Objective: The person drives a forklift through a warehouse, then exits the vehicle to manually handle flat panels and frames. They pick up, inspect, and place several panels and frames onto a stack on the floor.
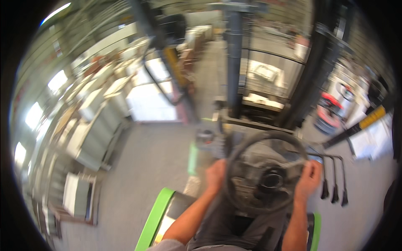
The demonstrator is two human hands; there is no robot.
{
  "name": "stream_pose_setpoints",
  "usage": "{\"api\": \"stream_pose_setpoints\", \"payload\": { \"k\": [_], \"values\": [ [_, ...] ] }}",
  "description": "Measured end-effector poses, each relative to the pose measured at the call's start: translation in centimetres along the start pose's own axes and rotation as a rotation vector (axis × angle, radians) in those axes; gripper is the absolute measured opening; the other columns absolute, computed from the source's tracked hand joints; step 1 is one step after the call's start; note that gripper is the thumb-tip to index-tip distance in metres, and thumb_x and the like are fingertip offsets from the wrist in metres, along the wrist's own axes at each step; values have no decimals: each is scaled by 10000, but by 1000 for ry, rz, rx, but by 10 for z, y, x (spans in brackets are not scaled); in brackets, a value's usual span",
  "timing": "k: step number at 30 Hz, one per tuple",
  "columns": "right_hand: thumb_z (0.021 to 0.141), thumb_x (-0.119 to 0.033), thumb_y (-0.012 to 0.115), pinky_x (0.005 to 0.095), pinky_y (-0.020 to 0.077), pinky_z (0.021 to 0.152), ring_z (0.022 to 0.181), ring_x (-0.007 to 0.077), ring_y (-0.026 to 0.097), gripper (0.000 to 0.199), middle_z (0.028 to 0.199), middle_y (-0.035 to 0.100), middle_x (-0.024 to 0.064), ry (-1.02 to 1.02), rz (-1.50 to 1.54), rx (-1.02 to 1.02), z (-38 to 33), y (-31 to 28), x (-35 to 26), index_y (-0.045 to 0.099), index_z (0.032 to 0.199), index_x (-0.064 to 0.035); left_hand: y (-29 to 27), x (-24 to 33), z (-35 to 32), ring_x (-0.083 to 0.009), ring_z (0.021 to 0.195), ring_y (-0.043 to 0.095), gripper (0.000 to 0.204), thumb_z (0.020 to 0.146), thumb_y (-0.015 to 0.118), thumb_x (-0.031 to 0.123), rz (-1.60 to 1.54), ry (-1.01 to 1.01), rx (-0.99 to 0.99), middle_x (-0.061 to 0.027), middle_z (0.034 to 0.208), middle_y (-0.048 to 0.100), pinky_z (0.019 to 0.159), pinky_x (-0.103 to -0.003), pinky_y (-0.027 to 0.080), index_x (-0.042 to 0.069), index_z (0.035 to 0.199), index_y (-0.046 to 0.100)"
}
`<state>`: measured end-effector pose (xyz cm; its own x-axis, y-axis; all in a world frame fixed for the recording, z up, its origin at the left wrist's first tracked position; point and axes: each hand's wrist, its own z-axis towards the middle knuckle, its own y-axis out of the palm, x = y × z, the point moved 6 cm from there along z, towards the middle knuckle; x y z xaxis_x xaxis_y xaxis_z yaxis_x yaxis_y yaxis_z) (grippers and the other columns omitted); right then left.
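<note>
Steering wheel (271,179), dark, round, slim-rimmed

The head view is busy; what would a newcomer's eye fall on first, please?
The dark steering wheel stands out first, right of centre, with the left hand and right hand at its rim. Next come the green trim at lower left and a blurred red object at right.

The steering wheel (271,180) is black, the blurred floor (140,167) seemingly grey.
</note>
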<state>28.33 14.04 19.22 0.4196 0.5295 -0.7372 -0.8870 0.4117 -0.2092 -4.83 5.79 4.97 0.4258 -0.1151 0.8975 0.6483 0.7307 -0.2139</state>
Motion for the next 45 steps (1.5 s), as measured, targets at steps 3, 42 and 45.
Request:
{"api": "stream_pose_setpoints", "payload": {
  "k": [3,42,45],
  "values": [
    [986,-73,564,326,472,841,900,206,560,108,985,604,90,41,-53,12,-7,-1,1,589,973,30,-11,8,9,-398,599,588,344,1006,547,270,87,-14,60,-218,671,583,564,-453,452,11,792,620],
    [997,-76,540,331,461,765,846,228,544,117,933,568,107,-29,-137,-80,-124,-115,-25,552,953,31,-56,48,-103,-442,633,574,381,999,554,316,63,-180,83,-222,657,573,556,-490,437,29,751,594],
    [1005,-96,539,320,455,762,836,215,534,135,918,562,92,-18,-142,-53,-131,-134,-45,561,961,30,-76,60,-133,-444,634,576,378,1000,551,311,61,-153,82,-225,660,575,553,-494,433,28,753,591]
  ]
}}
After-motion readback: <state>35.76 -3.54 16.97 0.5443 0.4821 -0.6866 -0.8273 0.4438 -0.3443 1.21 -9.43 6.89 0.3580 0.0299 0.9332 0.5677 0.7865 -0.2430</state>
